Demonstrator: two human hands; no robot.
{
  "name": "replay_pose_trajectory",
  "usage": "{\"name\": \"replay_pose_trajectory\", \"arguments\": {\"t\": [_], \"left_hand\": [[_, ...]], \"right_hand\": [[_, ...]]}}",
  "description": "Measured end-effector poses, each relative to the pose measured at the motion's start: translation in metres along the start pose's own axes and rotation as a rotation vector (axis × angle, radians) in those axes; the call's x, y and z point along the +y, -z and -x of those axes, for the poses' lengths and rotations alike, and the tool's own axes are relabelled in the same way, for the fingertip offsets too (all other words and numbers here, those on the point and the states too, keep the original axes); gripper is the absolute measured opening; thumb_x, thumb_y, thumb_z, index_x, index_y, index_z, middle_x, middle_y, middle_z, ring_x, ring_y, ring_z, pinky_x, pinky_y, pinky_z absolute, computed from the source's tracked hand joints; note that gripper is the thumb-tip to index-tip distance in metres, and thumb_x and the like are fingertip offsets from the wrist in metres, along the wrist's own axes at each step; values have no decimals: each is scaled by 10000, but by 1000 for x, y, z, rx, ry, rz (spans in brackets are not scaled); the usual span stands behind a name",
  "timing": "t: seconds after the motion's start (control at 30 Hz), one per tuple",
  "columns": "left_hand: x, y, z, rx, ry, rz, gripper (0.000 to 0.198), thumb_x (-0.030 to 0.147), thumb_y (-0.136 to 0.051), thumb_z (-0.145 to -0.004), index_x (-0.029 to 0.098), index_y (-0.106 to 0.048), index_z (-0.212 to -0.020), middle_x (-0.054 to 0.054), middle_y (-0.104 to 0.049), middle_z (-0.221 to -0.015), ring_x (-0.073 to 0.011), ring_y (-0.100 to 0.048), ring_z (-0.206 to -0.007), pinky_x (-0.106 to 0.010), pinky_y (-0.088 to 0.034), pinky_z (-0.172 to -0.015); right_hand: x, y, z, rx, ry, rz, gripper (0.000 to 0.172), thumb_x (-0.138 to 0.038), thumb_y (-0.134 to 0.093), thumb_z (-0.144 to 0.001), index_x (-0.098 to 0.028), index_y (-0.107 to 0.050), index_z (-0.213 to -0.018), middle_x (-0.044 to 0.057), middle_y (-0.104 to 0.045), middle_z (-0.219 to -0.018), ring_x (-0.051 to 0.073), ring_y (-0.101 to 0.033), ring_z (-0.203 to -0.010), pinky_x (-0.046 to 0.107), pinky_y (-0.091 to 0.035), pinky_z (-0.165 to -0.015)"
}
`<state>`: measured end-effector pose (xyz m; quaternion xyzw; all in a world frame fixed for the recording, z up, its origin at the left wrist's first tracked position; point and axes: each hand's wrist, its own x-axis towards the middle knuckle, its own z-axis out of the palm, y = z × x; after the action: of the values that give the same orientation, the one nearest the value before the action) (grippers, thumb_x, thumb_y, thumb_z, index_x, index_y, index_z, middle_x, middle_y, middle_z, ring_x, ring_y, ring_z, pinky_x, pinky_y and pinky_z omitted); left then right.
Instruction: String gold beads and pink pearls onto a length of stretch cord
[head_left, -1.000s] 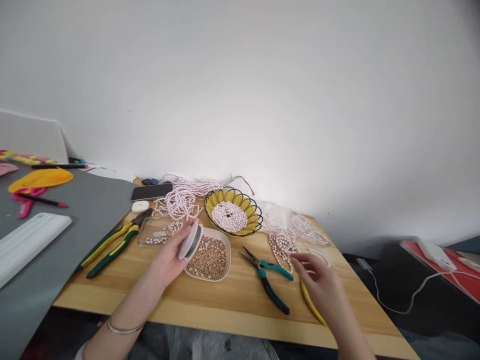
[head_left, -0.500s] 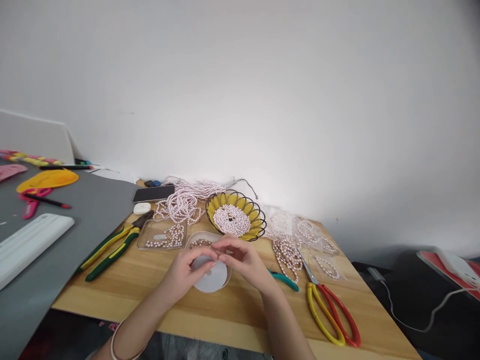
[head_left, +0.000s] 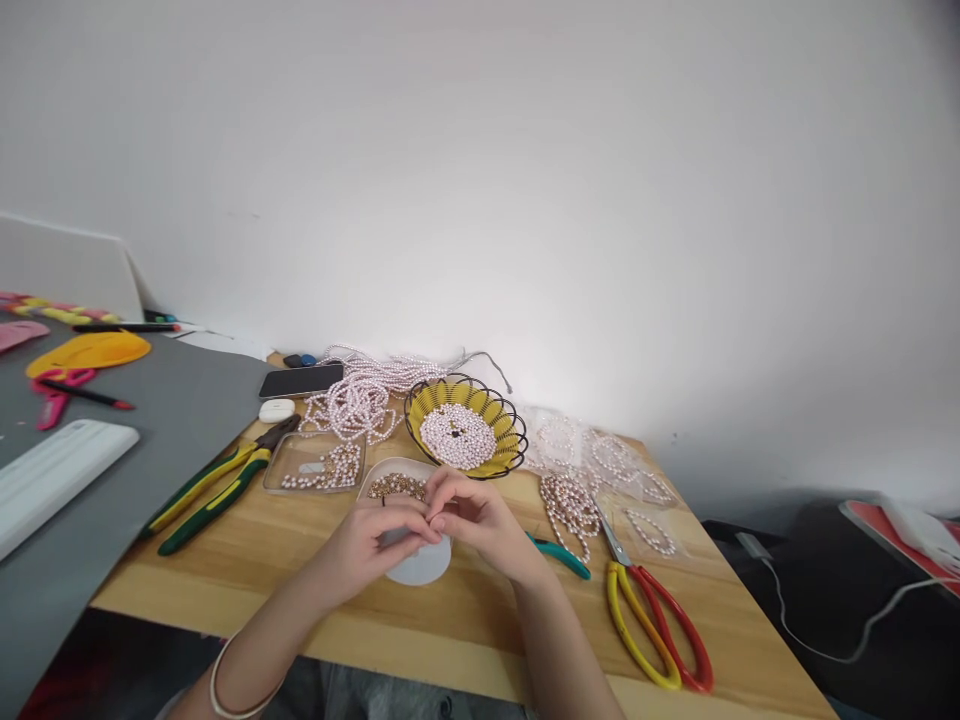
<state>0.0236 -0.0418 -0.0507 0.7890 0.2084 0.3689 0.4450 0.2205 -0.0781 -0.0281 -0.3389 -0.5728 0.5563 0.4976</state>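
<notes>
My left hand point(head_left: 375, 545) and my right hand point(head_left: 480, 522) meet fingertip to fingertip above a white round piece point(head_left: 420, 567) on the table. Both are pinched closed; whatever lies between the fingertips is too small to make out. Just behind them a pale dish point(head_left: 401, 464) holds gold and pink beads point(head_left: 396, 487), partly covered by my fingers. Left of it sits a clear tray point(head_left: 276, 470) with loose pink pearl beads point(head_left: 341, 466). A yellow basket with black looped wire point(head_left: 510, 430) stands behind my right hand, with pale pink beads point(head_left: 459, 436) inside.
Green-and-yellow pliers point(head_left: 217, 490) lie left, near a phone point(head_left: 301, 381) and a white case point(head_left: 277, 410). Strands of pink beads point(head_left: 356, 405) are heaped behind. On the right are teal-handled pliers point(head_left: 561, 556), a bead strand pile point(head_left: 570, 502), red-and-yellow scissors point(head_left: 652, 610) and bagged bracelets point(head_left: 622, 465).
Both hands stay together, with small shifts of the fingers. The view has moved slightly, so the table things sit a little farther left. More of the gold beads shows behind my left hand.
</notes>
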Motion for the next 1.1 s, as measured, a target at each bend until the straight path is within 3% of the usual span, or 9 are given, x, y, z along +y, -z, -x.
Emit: {"name": "replay_pose_trajectory", "arguments": {"t": [0.2, 0.37, 0.47, 0.6, 0.7, 0.83, 1.1], "left_hand": [[-4, -9, 2, 96, 0, 5, 106, 217, -654, -916, 237, -677, -1018, -72, -724, -1066, -231, -686, -1001, -324, -550, -876], [-8, -18, 1, 211, 40, 252, 319, 260, -775, -836, 243, -559, -1070, -87, -627, -1170, -193, -675, -914, -257, -557, -732], [-8, -18, -3, 269, 92, 342, 400, 275, -834, -765, 231, -549, -1042, -70, -631, -1090, -193, -679, -901, -236, -554, -706], [-6, -15, -9, 370, 199, 201, 340, 279, -847, -711, 209, -596, -930, -18, -626, -906, -190, -656, -832, -240, -552, -677], [-4, -14, -12, 427, 159, 31, 195, 276, -803, -750, 201, -655, -853, -31, -657, -900, -206, -651, -862, -251, -550, -686], [-4, -19, -12, 426, 90, -63, 109, 284, -697, -871, 210, -715, -950, -67, -743, -988, -238, -698, -950, -316, -572, -821], [-4, -28, -8, 306, -18, -178, 285, 252, -583, -966, 255, -620, -1249, -89, -730, -1225, -259, -683, -1153, -379, -539, -977]], "right_hand": [[4, -8, -4, 151, 64, -51, 276, -457, -777, -854, -207, -705, -759, 35, -539, -930, 202, -523, -856, 311, -420, -802], [13, -17, -8, 284, 55, -192, 314, -475, -819, -781, -207, -670, -711, 28, -527, -907, 194, -499, -808, 295, -428, -738], [16, -21, -10, 339, 10, -243, 329, -478, -841, -741, -208, -657, -701, 10, -527, -820, 180, -483, -740, 281, -419, -677], [20, -24, -12, 425, 17, -253, 345, -479, -838, -741, -203, -635, -697, -23, -516, -694, 148, -429, -634, 256, -374, -603], [22, -27, -12, 478, 38, -252, 349, -481, -837, -741, -201, -632, -701, -34, -513, -659, 140, -421, -610, 249, -355, -581], [24, -30, -12, 515, 34, -218, 336, -494, -822, -753, -209, -645, -731, -26, -547, -666, 154, -458, -619, 261, -384, -596], [33, -29, -13, 637, 104, -121, 337, -520, -776, -800, -213, -650, -742, -3, -585, -701, 182, -508, -672, 291, -433, -653]]}}
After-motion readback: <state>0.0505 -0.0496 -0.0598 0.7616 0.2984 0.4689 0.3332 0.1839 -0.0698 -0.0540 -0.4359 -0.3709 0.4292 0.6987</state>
